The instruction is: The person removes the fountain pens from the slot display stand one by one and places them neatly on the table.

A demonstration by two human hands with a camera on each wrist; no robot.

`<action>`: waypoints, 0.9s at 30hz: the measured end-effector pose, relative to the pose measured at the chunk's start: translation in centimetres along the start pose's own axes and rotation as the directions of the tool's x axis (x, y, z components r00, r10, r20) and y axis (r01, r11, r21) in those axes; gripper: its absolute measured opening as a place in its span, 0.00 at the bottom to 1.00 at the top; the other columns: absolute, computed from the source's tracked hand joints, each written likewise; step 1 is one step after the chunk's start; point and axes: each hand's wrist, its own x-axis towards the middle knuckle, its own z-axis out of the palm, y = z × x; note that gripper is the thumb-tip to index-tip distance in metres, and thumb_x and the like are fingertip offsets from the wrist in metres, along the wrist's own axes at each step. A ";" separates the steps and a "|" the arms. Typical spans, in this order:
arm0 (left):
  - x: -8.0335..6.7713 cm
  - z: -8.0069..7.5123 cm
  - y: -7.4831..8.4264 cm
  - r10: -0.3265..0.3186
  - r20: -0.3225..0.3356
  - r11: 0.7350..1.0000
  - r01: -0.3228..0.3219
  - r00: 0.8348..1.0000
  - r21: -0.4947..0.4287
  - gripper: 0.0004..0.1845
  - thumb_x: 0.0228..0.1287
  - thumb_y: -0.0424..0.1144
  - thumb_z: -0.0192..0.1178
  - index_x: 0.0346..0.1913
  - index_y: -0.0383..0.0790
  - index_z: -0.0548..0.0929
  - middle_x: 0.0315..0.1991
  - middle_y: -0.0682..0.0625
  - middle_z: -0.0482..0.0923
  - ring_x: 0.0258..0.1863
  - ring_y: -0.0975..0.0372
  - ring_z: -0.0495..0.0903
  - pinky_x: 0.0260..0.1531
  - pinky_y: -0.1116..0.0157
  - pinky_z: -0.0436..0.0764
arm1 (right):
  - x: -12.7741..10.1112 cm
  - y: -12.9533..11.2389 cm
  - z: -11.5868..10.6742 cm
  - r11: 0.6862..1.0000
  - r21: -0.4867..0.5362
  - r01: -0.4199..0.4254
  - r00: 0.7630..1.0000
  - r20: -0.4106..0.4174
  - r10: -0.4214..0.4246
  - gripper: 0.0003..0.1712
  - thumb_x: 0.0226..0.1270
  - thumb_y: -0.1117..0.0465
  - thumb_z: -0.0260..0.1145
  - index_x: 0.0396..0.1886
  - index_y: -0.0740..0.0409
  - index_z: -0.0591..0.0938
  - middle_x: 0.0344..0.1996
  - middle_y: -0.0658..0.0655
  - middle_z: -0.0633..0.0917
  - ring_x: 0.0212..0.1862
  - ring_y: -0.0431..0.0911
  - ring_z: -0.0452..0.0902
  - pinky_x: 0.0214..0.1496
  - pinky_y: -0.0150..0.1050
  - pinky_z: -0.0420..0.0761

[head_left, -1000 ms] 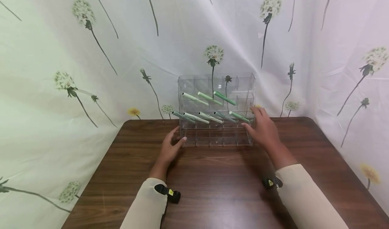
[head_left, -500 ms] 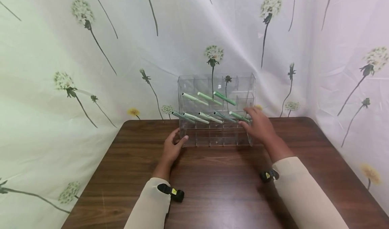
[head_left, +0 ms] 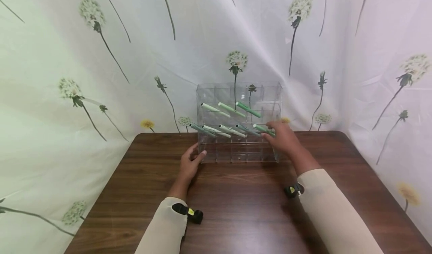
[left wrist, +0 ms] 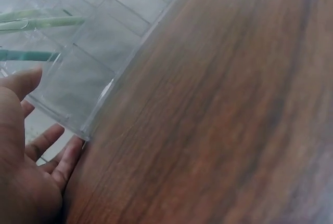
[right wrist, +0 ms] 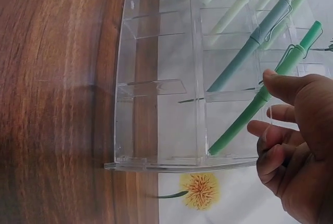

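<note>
A clear acrylic rack [head_left: 239, 148] stands at the table's far side, with tilted pens in two of its tiers. My left hand [head_left: 189, 166] is at the rack's left lower side, thumb toward the front and loosely extended fingers by the side edge; the left wrist view shows these fingers [left wrist: 67, 161] at the bottom corner. My right hand [head_left: 285, 138] is at the right end of the lower pen row. Its thumb and fingers are spread around the green pen [right wrist: 244, 115] there, the thumb overlapping it in the right wrist view. Firm contact cannot be told.
Three pens lean in the upper row, among them a dark green pen [head_left: 248, 109]. A grey-blue pen [right wrist: 242, 60] lies beside the green one. The brown wooden table [head_left: 233, 209] extends toward me. Behind the rack hangs a flower-printed white cloth [head_left: 202, 51].
My right hand has moved left from the rack's right edge to the green pen at the end of the lower row. The left hand stays by the left side. The pens have not moved.
</note>
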 end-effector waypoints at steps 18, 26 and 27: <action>-0.1 0.4 -0.3 -0.009 -0.006 1.000 0.009 1.000 -0.018 0.33 0.79 0.48 0.68 0.81 0.46 0.74 0.74 0.38 0.79 0.74 0.44 0.78 0.72 0.44 0.77 | 0.7 0.3 0.4 0.995 0.094 -0.013 1.000 0.009 0.013 0.22 0.83 0.56 0.68 0.67 0.64 0.86 0.64 0.69 0.87 0.67 0.66 0.82 0.69 0.67 0.80; -0.2 0.4 -0.1 0.001 -0.039 1.000 -0.001 0.999 -0.007 0.31 0.78 0.46 0.70 0.79 0.44 0.77 0.73 0.38 0.80 0.75 0.43 0.78 0.77 0.42 0.73 | 0.9 0.3 0.9 0.993 0.121 -0.006 1.000 -0.002 0.007 0.23 0.82 0.55 0.69 0.67 0.63 0.86 0.68 0.70 0.85 0.70 0.68 0.80 0.70 0.67 0.80; -0.2 0.3 -0.1 0.006 -0.042 1.000 -0.006 0.999 -0.002 0.31 0.77 0.46 0.70 0.78 0.44 0.77 0.73 0.38 0.80 0.75 0.43 0.78 0.77 0.42 0.73 | 0.9 0.3 0.9 0.992 0.123 -0.004 1.000 -0.003 0.004 0.23 0.82 0.55 0.69 0.67 0.63 0.86 0.68 0.70 0.84 0.70 0.68 0.80 0.70 0.67 0.80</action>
